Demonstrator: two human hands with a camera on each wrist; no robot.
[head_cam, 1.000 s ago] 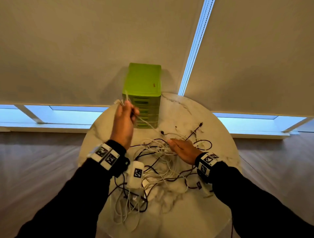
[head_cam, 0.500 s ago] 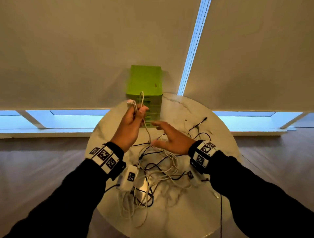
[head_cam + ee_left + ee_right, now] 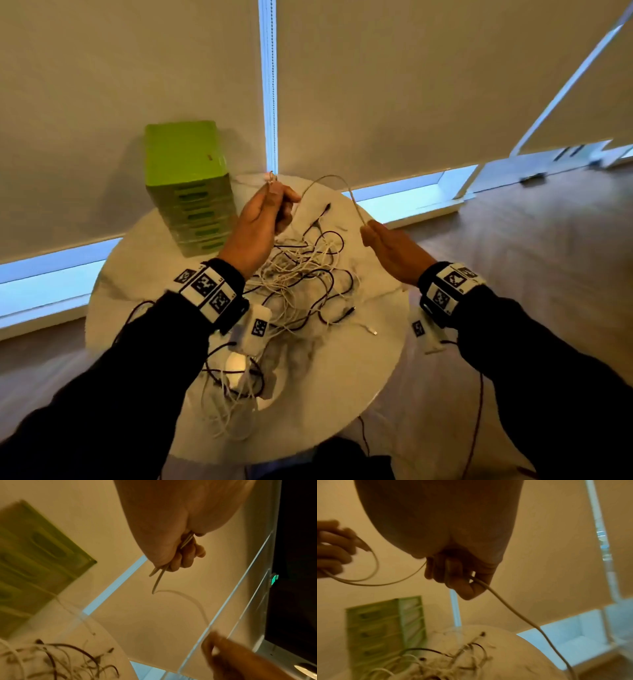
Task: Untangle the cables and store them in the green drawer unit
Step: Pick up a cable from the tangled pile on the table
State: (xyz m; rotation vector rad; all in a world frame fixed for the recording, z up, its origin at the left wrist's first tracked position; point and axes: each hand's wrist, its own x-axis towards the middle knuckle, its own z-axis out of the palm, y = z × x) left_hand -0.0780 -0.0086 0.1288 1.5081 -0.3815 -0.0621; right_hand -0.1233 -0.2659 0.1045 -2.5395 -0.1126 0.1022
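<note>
Pale roller blinds are backing a round white table (image 3: 342, 394) set against the window. Above it, a white cable (image 3: 330, 178) is arching between the two hands, both raised off the surface. The left hand (image 3: 255, 226) is gripping its end, with what looks like the connector poking out at the top; the left wrist view is showing two strands passing through the curled fingers (image 3: 187, 555). The right hand (image 3: 390, 246) is closing round the same cable further along, and the right wrist view is showing it trailing down toward the table. Below, the tangle of white and dark cables (image 3: 301, 274) is lying at the table's centre. The green drawer unit (image 3: 188, 178) is standing at the far left edge, all its drawers appearing shut.

Risk, as judged: the trailing length likely remains threaded through the tangle, so pulling hard could tighten a knot or drag the heap off the edge.
</note>
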